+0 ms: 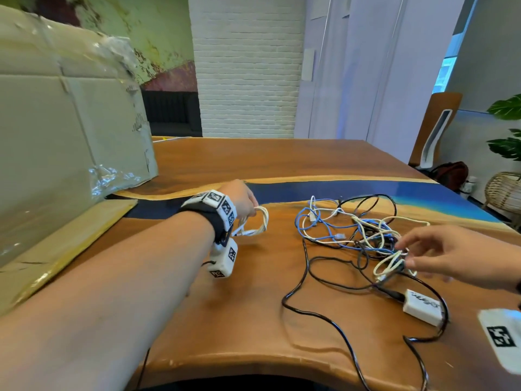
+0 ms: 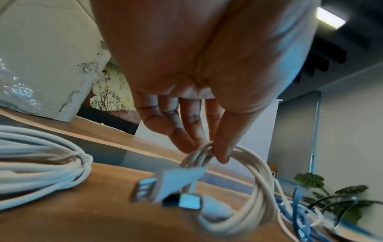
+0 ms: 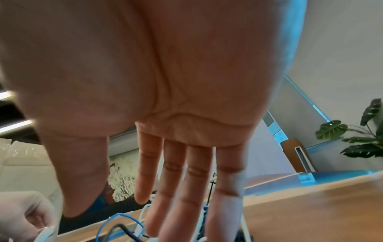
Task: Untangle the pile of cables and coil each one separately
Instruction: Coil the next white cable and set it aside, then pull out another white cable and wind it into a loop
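Observation:
A tangle of blue, white and black cables (image 1: 363, 232) lies on the wooden table (image 1: 253, 306), right of centre. A white adapter box (image 1: 423, 306) on a black lead sits at its near side. My left hand (image 1: 253, 211) is out to the left of the tangle. It pinches a small coil of white cable (image 2: 254, 188) between thumb and fingers (image 2: 186, 140), with the USB plugs (image 2: 172, 185) hanging below. A second white coil (image 2: 41, 163) lies on the table beside it. My right hand (image 1: 404, 253) hovers over the tangle's near right part, fingers (image 3: 186, 188) straight, holding nothing.
A big cardboard box (image 1: 70, 136) fills the left side, with a flat cardboard sheet (image 1: 56, 249) in front of it. A long black cable (image 1: 346, 342) runs off the near table edge. A chair (image 1: 434, 131), plant (image 1: 507, 131) and wicker basket (image 1: 504, 190) stand far right.

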Demonstrator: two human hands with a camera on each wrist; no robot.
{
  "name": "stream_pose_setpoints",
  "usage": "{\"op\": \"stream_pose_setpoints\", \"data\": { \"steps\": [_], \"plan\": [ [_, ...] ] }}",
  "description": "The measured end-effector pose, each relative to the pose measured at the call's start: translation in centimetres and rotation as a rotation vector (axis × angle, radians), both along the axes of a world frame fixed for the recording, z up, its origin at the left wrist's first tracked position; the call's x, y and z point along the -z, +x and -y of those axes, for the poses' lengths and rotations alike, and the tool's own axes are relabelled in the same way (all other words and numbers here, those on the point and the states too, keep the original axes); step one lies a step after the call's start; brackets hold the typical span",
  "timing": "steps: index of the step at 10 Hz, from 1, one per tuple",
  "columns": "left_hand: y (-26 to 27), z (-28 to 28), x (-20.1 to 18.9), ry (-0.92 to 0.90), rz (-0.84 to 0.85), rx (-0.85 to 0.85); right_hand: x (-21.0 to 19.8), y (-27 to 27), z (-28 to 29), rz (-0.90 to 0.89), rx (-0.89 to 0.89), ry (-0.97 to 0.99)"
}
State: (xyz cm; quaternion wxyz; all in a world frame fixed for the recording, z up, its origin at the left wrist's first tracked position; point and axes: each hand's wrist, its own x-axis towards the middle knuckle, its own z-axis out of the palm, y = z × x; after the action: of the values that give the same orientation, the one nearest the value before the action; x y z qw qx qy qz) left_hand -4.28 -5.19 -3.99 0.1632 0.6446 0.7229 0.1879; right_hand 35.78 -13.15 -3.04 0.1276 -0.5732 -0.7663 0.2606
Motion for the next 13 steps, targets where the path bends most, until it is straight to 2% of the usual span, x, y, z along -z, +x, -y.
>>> {"op": "stream_pose_setpoints", "data": {
  "steps": [2, 3, 4, 5, 6, 7, 8, 9, 10, 11, 12, 13],
  "plan": [
    [0.2, -3.1, 3.2, -0.183, -0.334, -0.058, 1.6, 2.3, -0.7, 0.123, 0.047, -0.047],
    [0.8, -2.7, 3.1, -0.195, -0.359, -0.018, 2.0, 3.0, -1.0, 0.135, 0.073, -0.06],
    [2.3, -2.4, 2.4, -0.163, -0.278, 0.012, 1.7, 3.3, -1.2, 0.133, 0.12, -0.051],
    [4.7, -1.7, 1.3, -0.048, -0.105, 0.024, 1.2, 3.2, -1.5, 0.124, 0.176, 0.006],
    [8.0, -0.3, 0.4, 0.087, 0.05, 0.095, 0.7, 2.1, -2.2, 0.11, 0.264, 0.116],
    [12.0, 1.3, -0.2, 0.163, 0.125, 0.244, 0.6, 0.1, -3.3, 0.084, 0.324, 0.187],
    [15.7, 2.3, 0.1, 0.161, 0.083, 0.381, 1.0, -2.1, -4.1, 0.097, 0.286, 0.159],
    [18.6, 2.9, 0.9, 0.14, 0.011, 0.496, 1.3, -3.7, -4.4, 0.245, 0.225, 0.092],
    [20.1, 3.1, 1.6, 0.108, -0.018, 0.546, 0.7, -3.7, -4.6, 0.227, 0.256, 0.063],
    [20.1, 2.7, 2.3, 0.094, 0.04, 0.505, -0.4, -2.9, -4.7, -0.075, 0.319, 0.132],
    [20.4, 2.3, 2.0, 0.152, 0.294, 0.427, -2.4, -2.4, -4.2, -0.455, 0.263, 0.206],
    [20.4, 2.1, -0.1, 0.348, 0.55, 0.321, -5.3, -2.6, -3.1, -0.765, 0.16, 0.251]
  ]
}}
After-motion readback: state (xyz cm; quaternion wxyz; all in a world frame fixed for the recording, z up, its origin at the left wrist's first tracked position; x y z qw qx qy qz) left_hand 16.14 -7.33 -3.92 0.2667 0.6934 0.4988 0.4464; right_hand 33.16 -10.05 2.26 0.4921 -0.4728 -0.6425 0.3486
